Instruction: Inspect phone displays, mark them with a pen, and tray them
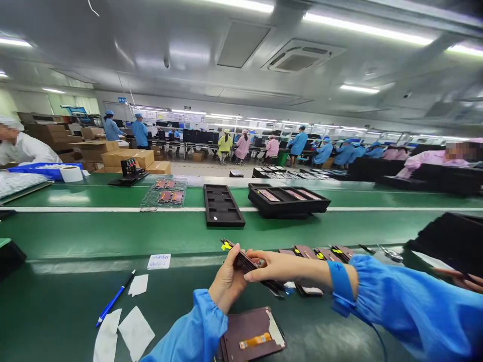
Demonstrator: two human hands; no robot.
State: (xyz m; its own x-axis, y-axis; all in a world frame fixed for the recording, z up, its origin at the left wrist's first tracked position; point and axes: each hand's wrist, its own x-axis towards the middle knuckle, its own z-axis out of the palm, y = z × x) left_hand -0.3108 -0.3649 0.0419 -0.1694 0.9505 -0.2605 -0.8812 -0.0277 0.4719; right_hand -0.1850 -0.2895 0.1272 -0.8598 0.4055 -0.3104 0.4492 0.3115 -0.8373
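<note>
Green bench (75,281) on my feed. Left to right I count one blue pen (115,299), three blank paper scraps (136,333), one handwritten note (159,261), one wire rack (148,199) with four brown parts (170,196), one long black tray (225,223). My left hand (227,282) and right hand (264,266) both grip the raised panel stack (245,261), count unclear. One gold strip (255,340) below; farther right, three pinkish pieces (297,195) in the upper tray (290,205).

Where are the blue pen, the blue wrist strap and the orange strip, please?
Blue pen (115,299), head view: middle of its barrel.
Blue wrist strap (340,280), head view: its band.
Orange strip (256,340), head view: its middle.
</note>
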